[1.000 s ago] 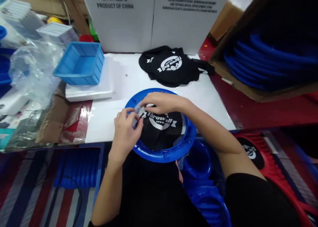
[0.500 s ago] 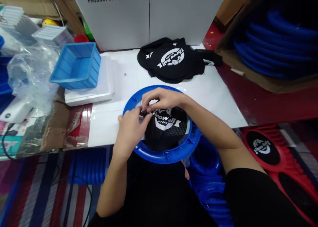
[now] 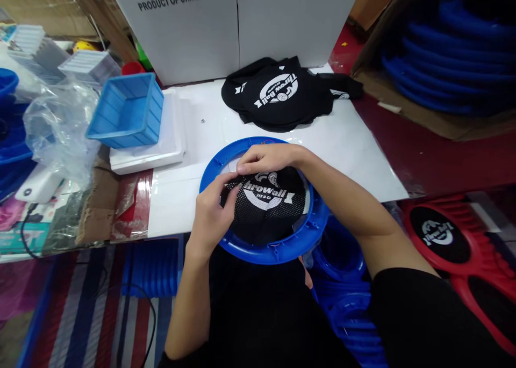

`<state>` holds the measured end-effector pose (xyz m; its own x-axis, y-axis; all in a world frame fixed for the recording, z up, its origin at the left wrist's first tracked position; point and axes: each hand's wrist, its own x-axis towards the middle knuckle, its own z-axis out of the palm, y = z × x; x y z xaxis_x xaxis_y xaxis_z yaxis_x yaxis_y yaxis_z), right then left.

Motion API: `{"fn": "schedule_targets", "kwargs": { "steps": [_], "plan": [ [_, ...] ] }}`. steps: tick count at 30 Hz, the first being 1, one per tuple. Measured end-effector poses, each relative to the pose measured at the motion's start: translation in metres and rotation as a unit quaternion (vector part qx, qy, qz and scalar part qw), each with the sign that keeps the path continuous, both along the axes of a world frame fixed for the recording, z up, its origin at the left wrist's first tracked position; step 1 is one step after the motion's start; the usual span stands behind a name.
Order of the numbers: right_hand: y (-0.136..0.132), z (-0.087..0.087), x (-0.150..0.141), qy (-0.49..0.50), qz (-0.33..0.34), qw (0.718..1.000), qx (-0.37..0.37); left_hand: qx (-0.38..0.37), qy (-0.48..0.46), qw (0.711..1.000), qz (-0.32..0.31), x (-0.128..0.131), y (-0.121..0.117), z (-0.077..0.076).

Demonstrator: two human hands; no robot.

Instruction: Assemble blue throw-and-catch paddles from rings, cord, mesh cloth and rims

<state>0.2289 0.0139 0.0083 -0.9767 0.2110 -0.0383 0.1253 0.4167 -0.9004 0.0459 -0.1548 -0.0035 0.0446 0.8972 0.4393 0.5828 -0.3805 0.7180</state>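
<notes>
At the upper left of a blue plastic ring's opening, the thumb and forefinger of the left hand (image 3: pixel 213 209) appear to pinch the edge of a black printed mesh (image 3: pixel 268 220). The right hand (image 3: pixel 272 158) arches over from the far side, its fingers bunched and the tips meeting the left forefinger; whether they grip the mesh cannot be told.

The mesh lies within the blue plastic ring (image 3: pixel 278 253), lettering uppermost. The ring overlaps the front edge of a white-covered worktop (image 3: pixel 203 158); what bears its near side is not visible.

Progress: judged part-complete. The mesh spans the near part of the opening, but a pale gap shows between mesh and ring at upper left. Seating that edge appears outstanding. No fastening can be confirmed.

Beyond the ring lies a pile of black printed cloths (image 3: pixel 278 105), apparently unused stock. To its left stands a light-blue bin (image 3: pixel 127 137) on a white slab (image 3: pixel 155 158). A cardboard box (image 3: pixel 427 123) at right contains further blue rings (image 3: pixel 451 64). Below it, red rings (image 3: pixel 475 244) carry black printed centres, seemingly assembled.
</notes>
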Motion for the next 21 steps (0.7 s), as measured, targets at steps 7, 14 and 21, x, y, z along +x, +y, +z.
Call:
{"fn": "schedule_targets", "kwargs": {
  "steps": [7,14,21],
  "plan": [
    [0.007,0.012,-0.005,0.008,-0.057,0.992,0.114,0.002,0.055,0.998,0.008,-0.004,0.005,-0.006],
    [0.013,0.002,-0.031,0.039,-0.044,0.976,0.209,0.030,0.117,0.978,0.172,-0.006,0.015,-0.014],
    [0.009,-0.012,-0.038,0.044,-0.111,0.979,0.166,-0.036,-0.010,0.981,0.189,-0.012,0.028,-0.018]
  ]
}}
